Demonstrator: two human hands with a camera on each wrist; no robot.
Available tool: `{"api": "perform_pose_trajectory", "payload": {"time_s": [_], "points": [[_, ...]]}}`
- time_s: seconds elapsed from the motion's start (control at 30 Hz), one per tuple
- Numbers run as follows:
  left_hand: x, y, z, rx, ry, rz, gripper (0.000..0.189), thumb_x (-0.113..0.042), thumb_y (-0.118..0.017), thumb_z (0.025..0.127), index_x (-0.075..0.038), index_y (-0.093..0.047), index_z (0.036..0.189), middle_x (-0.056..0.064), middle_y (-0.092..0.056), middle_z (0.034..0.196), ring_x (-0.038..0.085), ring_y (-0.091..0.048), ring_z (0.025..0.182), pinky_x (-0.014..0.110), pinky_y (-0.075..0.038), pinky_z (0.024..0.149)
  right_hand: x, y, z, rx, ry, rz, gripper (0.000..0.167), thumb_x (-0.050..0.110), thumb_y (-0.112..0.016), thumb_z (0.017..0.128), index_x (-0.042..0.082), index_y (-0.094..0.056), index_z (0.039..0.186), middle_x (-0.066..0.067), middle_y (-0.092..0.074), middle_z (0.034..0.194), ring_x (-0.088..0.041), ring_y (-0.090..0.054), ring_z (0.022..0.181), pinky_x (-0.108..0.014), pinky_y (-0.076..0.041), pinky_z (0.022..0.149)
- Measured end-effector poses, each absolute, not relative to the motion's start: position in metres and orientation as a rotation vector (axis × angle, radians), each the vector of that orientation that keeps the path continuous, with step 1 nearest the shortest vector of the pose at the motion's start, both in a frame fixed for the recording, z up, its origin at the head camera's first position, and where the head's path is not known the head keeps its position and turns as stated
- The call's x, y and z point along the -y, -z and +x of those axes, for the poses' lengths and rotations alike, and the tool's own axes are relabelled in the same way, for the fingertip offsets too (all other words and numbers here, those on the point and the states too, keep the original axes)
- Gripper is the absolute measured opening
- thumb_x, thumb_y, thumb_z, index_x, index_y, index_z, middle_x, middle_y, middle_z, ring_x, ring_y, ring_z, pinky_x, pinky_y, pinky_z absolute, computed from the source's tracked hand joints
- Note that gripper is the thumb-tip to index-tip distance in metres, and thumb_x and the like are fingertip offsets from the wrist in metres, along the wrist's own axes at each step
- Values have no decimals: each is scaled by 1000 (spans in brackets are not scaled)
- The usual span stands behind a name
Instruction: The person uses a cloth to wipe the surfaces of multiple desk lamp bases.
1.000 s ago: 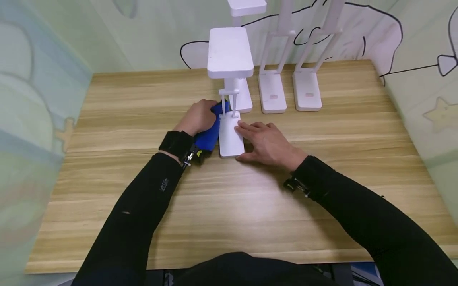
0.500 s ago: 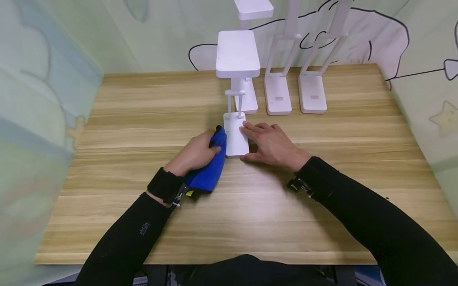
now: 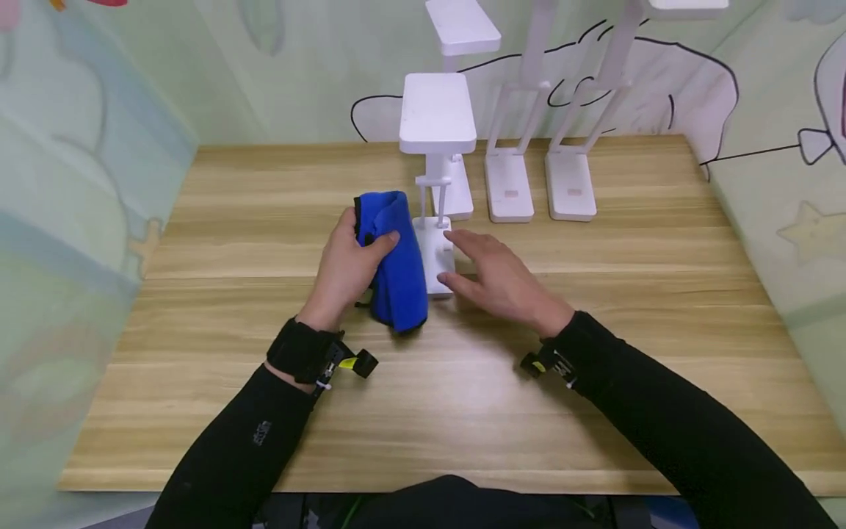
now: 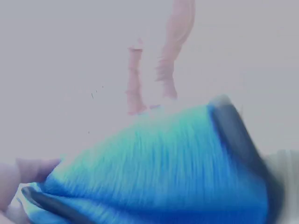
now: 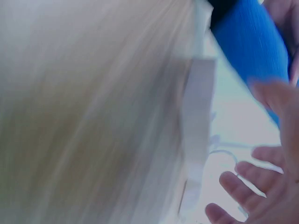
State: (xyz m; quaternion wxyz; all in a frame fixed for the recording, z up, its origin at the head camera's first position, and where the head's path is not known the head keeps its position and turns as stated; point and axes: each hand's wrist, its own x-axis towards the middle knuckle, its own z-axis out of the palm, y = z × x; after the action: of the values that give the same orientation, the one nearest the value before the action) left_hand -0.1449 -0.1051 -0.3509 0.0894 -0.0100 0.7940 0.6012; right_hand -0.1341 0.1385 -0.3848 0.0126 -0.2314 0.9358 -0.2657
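My left hand (image 3: 345, 268) pinches a folded blue cloth (image 3: 402, 275) with black edging, its thumb lying over the top. The cloth hangs just left of a white desk lamp, overlapping the edge of the lamp's base (image 3: 440, 253). Above that base is the lamp's flat rectangular head (image 3: 438, 110). At the base's right side, my right hand (image 3: 505, 283) has its fingers spread and holds nothing. In the left wrist view the blurred cloth (image 4: 159, 172) fills the lower part. The right wrist view shows the right hand's fingers (image 5: 238, 189) apart, beside the base.
Behind this lamp stand three more white lamps, with a left base (image 3: 456, 195), a middle base (image 3: 510, 192) and a right base (image 3: 571, 191). They line the back of the wooden table (image 3: 251, 213), close to the patterned wall (image 3: 297, 73).
My left hand has come from beside the lamp toward me, then lifted and turned the cloth upright. The right hand has risen off the base it was touching.
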Motion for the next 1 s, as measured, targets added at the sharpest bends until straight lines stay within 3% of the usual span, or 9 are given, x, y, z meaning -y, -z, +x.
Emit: {"api": "perform_pose_trajectory", "payload": {"time_s": [0.17,0.3,0.43,0.53,0.67,0.8,1.0], "points": [[94,356,-146,-2202,-2044,-52,57,-23,-66,95,-14,-38,144,8,-50,145,24,-54,131,43,-47,108,-123,377,-123,-2668,1392,-506,58,44,-58,99,17,-45,148,-11,-59,141,-28,-67,115,-44,-57,92],[80,360,-146,-2065,-2126,-11,57,-20,-67,95,-13,-38,144,8,-51,145,24,-53,132,42,-45,110,-123,377,-119,-2572,1582,-327,55,41,-62,97,19,-47,145,-11,-64,129,-26,-68,105,-41,-59,83],[73,364,-147,-2142,-1993,45,65,-26,-69,93,-13,-35,146,9,-52,143,25,-55,129,42,-48,106,-141,379,-118,-2679,1574,-263,51,33,-66,95,12,-51,139,-15,-66,117,-27,-66,99,-40,-57,80],[73,369,-149,-2353,-1779,105,67,-28,-69,93,-12,-35,148,10,-53,140,26,-55,127,42,-49,104,-164,378,-115,-2873,1406,-266,50,31,-66,95,10,-51,138,-16,-65,116,-29,-65,99,-43,-56,79],[75,376,-152,-2680,-1374,315,52,-22,-68,92,-8,-52,139,13,-56,139,29,-52,129,44,-45,107,-197,377,-108,-3189,1059,-286,51,24,-66,94,7,-51,139,-22,-61,120,-36,-61,102,-55,-54,80],[71,383,-152,-2872,-940,604,41,-24,-69,92,-10,-62,129,13,-58,138,31,-47,134,42,-36,116,-220,379,-100,-3405,657,-330,49,19,-68,90,6,-56,135,-26,-60,111,-41,-61,93,-60,-53,74],[60,390,-151,-2853,-513,890,65,-36,-74,88,-11,-51,144,15,-49,150,34,-36,146,41,-23,125,-231,385,-97,-3427,7,-495,37,15,-72,81,5,-65,115,-27,-63,91,-43,-62,78,-55,-49,59]]}}
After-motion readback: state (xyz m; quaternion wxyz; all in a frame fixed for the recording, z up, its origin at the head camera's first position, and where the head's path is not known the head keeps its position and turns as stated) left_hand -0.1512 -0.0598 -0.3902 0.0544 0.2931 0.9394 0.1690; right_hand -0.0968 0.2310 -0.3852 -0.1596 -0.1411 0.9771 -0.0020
